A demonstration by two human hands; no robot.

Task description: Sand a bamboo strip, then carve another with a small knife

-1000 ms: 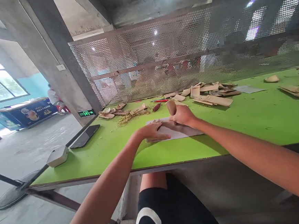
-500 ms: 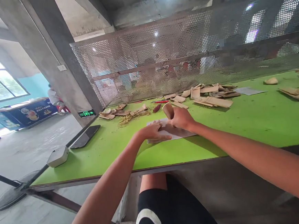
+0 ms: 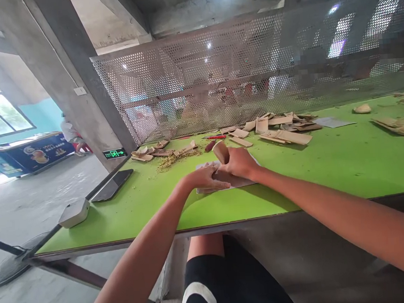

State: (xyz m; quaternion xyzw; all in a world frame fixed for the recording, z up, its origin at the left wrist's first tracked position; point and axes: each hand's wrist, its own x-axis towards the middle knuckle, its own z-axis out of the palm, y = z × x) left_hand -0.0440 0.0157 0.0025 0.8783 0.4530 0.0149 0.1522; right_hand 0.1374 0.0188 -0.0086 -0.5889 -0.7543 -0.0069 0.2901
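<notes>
My left hand (image 3: 207,177) lies flat, fingers stretched out, pressing a grey sheet (image 3: 241,181) down on the green table (image 3: 329,169). My right hand (image 3: 238,161) is closed round a tan curved piece (image 3: 220,151) that stands on its edge on the sheet. The two hands almost touch. A red pen (image 3: 216,137) and a dark red object (image 3: 210,145) lie just beyond them.
Piles of tan flat pieces (image 3: 284,128) and shavings (image 3: 174,157) lie along a perforated metal screen (image 3: 252,73). A dark tablet (image 3: 112,185) and a small white box (image 3: 74,213) sit near the left edge. More pieces (image 3: 399,124) lie far right. A person (image 3: 69,131) stands far off.
My right hand has slid leftward with the tan piece along the sheet, closing up to the left hand. The left hand has stayed in place.
</notes>
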